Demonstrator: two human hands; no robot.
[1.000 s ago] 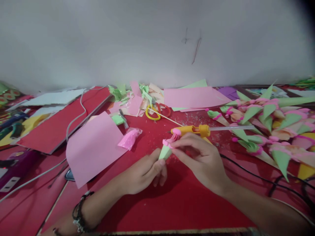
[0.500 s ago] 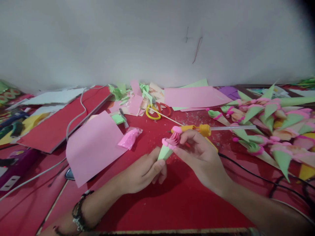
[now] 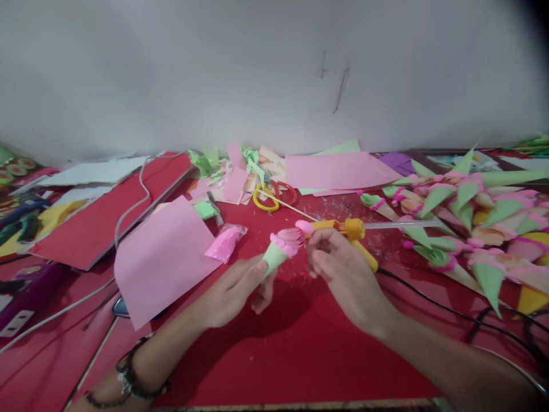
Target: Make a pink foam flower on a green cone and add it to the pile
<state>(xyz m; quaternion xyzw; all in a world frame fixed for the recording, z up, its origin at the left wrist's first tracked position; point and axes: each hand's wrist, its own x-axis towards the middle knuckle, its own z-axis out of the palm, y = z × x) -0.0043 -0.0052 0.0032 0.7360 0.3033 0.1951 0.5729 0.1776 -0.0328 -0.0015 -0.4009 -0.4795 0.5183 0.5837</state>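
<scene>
From my end of the feed, I have the small green paper cone (image 3: pixel 273 258) just above the middle of the bench (image 3: pixel 274 360), tilted with its wide end up and to the right. My left hand (image 3: pixel 235 289) grasps it low on the body, thumb laid along the near side. My right hand (image 3: pixel 348 280) is loosely curled and holds nothing I can make out; its fingertips sit just beside the pink strands (image 3: pixel 291 237) at the cone's mouth, and I cannot tell whether one brushes them.

I take the step in hand to be arranging those strands and the pink blob (image 3: pixel 304 226) at their far end. The next move, as I judge it, calls for a steady, light left grip, so the paper is not crushed, and a small pinch from the right. The yellow glue gun (image 3: pixel 355 229) lies right behind the fingers, so I would keep clear of its nozzle, which I cannot see.
</scene>
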